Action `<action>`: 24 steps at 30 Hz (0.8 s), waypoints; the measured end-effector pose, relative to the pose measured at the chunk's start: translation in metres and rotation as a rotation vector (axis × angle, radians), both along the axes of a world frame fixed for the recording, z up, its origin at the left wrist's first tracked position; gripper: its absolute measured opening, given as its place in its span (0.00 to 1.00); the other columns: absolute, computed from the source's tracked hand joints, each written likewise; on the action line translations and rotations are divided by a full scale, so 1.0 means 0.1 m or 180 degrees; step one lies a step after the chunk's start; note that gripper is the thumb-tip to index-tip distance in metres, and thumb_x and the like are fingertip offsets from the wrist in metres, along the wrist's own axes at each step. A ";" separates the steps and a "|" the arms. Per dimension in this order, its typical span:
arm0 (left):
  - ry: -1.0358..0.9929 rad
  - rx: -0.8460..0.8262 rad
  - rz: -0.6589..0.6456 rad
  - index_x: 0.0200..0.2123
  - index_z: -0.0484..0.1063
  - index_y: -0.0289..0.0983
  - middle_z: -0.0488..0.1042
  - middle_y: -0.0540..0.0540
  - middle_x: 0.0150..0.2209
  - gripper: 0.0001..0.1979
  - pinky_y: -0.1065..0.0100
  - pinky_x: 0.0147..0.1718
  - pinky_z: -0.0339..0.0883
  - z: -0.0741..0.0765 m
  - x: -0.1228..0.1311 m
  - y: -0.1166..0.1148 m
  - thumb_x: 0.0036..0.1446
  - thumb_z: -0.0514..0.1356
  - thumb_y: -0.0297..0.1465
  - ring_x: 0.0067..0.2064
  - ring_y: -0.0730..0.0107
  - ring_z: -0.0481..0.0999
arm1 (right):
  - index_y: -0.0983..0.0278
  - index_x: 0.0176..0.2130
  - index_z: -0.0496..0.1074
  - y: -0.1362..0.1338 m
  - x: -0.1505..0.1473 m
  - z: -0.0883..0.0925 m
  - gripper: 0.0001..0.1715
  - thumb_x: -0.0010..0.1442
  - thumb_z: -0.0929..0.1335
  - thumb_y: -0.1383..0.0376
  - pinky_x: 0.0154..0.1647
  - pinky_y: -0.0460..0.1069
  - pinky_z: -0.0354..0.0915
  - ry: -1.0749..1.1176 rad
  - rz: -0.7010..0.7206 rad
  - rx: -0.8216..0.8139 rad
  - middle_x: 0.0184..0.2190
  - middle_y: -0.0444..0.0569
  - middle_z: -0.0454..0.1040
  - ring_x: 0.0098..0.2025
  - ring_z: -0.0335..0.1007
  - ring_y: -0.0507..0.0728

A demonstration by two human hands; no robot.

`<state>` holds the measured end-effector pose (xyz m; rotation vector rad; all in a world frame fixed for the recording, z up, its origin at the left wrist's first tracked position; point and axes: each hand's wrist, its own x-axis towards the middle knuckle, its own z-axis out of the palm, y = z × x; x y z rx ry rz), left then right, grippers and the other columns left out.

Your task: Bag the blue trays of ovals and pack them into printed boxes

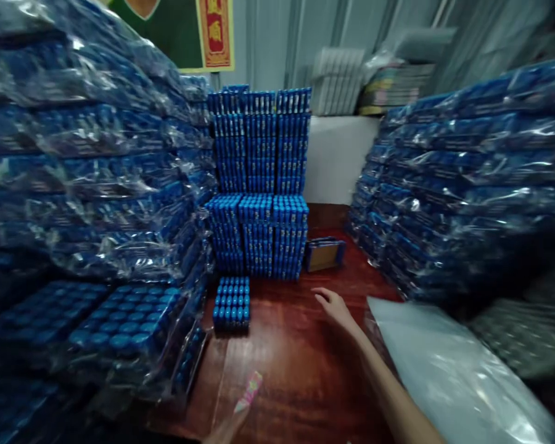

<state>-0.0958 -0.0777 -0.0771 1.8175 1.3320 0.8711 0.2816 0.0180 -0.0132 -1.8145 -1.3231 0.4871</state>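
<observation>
My right hand (pixel 333 306) reaches out over the dark red wooden table (pixel 296 370), fingers loosely spread and holding nothing. It hovers between a small block of blue-capped tubes (pixel 232 303) on its left and a flat blue-edged box (pixel 324 254) further back. Behind them stands a tall stack of blue tube packs (pixel 259 185). At the bottom edge my left hand (pixel 229 425) shows only partly, pinching a small pink patterned strip (pixel 250 390).
Plastic-wrapped bundles of blue tubes (pixel 83 185) are piled high on the left, and a similar pile (pixel 467 179) rises on the right. A clear plastic bag (pixel 448 376) lies at the right front. A white cabinet (pixel 337 157) with stacked boxes stands at the back.
</observation>
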 end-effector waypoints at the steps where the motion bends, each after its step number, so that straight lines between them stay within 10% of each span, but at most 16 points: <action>1: -0.0077 0.0042 -0.0119 0.49 0.62 0.73 0.75 0.59 0.46 0.29 0.45 0.38 0.74 0.05 0.16 0.12 0.41 0.59 0.44 0.51 0.45 0.71 | 0.67 0.38 0.76 -0.06 0.11 -0.04 0.16 0.51 0.63 0.68 0.50 0.52 0.64 -0.0036 -0.0103 -0.0046 0.40 0.54 0.77 0.44 0.72 0.58; 6: -0.0109 0.0490 0.0356 0.59 0.60 0.38 0.64 0.41 0.58 0.28 0.57 0.60 0.55 0.35 0.72 1.10 0.57 0.47 0.42 0.60 0.59 0.62 | 0.71 0.41 0.74 0.19 0.57 -0.11 0.18 0.57 0.61 0.65 0.49 0.50 0.63 -0.0185 -0.0552 -0.0302 0.42 0.58 0.75 0.46 0.71 0.58; 12: 0.1726 0.0063 0.1202 0.62 0.51 0.26 0.54 0.24 0.60 0.33 0.47 0.55 0.54 0.54 0.96 2.26 0.60 0.44 0.43 0.61 0.40 0.58 | 0.74 0.50 0.68 1.15 0.70 0.10 0.25 0.63 0.58 0.59 0.48 0.47 0.61 -0.0321 -0.0873 -0.0441 0.46 0.60 0.73 0.49 0.69 0.58; 18: 0.2096 -0.0340 0.0948 0.61 0.55 0.33 0.68 0.27 0.51 0.30 0.50 0.46 0.64 0.51 0.90 2.42 0.61 0.43 0.44 0.49 0.43 0.73 | 0.70 0.47 0.68 1.48 0.60 0.15 0.16 0.62 0.60 0.66 0.41 0.47 0.60 -0.0548 -0.0916 -0.0449 0.44 0.60 0.72 0.45 0.70 0.58; 24: 0.2021 -0.0438 0.0797 0.64 0.49 0.35 0.65 0.29 0.54 0.33 0.49 0.46 0.63 0.42 1.14 2.03 0.61 0.39 0.47 0.50 0.41 0.72 | 0.70 0.50 0.62 0.92 0.67 0.35 0.19 0.67 0.52 0.65 0.39 0.48 0.57 -0.0913 -0.1097 -0.0302 0.45 0.60 0.70 0.44 0.69 0.58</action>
